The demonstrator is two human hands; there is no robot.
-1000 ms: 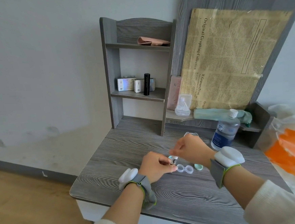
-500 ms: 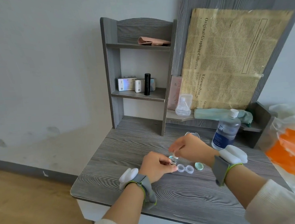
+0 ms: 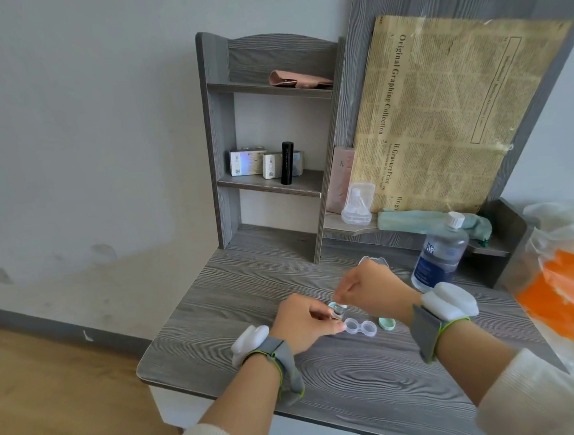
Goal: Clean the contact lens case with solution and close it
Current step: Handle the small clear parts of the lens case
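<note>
The clear contact lens case (image 3: 360, 327) lies open on the desk with both wells uncovered. One green cap (image 3: 387, 323) rests just right of it. A second green cap (image 3: 331, 304) shows partly behind a small vial (image 3: 338, 313). My left hand (image 3: 302, 322) holds this vial upright at the case's left end. My right hand (image 3: 373, 286) hovers above it, with fingertips pinching the vial's top. The solution bottle (image 3: 440, 256), with its white cap on, stands upright behind my right wrist.
A grey shelf unit (image 3: 224, 136) at the desk's back holds small boxes (image 3: 247, 162), a black tube (image 3: 287, 163) and a clear plastic package (image 3: 356, 205). A green cloth (image 3: 416, 219) lies under the newspaper board. An orange-and-white plastic bag (image 3: 573, 297) crowds the right edge.
My right hand has shifted slightly over the vial. My left hand, the case and the caps are where they were.
</note>
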